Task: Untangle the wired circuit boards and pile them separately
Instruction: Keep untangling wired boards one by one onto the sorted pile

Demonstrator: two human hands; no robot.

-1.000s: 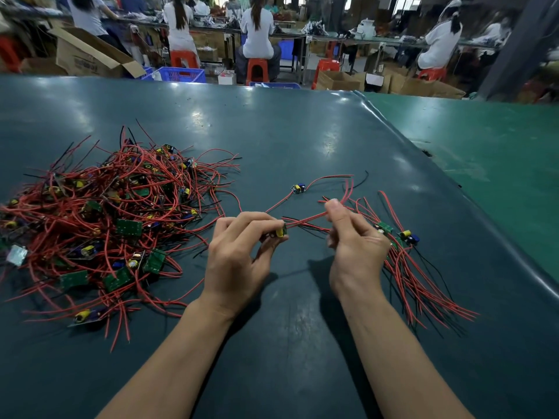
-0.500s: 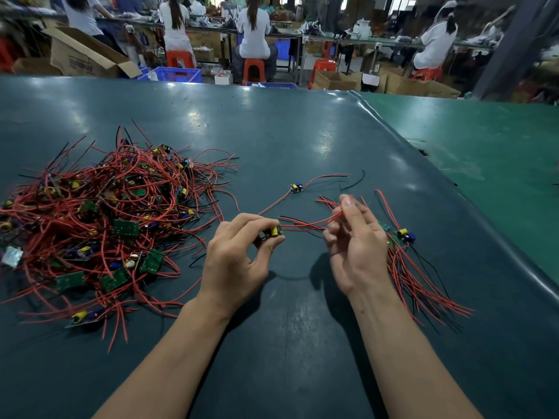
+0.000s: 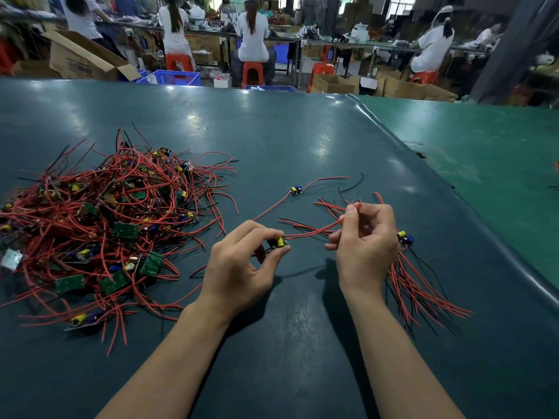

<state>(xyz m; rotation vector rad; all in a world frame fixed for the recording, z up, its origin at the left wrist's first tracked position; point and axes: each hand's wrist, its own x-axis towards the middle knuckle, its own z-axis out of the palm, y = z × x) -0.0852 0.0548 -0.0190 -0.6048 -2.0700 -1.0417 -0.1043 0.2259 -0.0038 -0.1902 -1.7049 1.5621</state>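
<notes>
A large tangled heap (image 3: 99,225) of wired boards awaits sorting at left; the left hand (image 3: 242,267) pinches one small board (image 3: 280,241), the right hand (image 3: 366,240) pinches its red leads (image 3: 314,232), beside a small sorted pile (image 3: 420,285) at right.

left hand (image 3: 239,267) pinching board (image 3: 280,241), right hand (image 3: 364,237) gripping wires (image 3: 314,231)

The tangled pile (image 3: 99,225) runs off the left edge; right hand (image 3: 367,237) hides sorted boards.
</notes>
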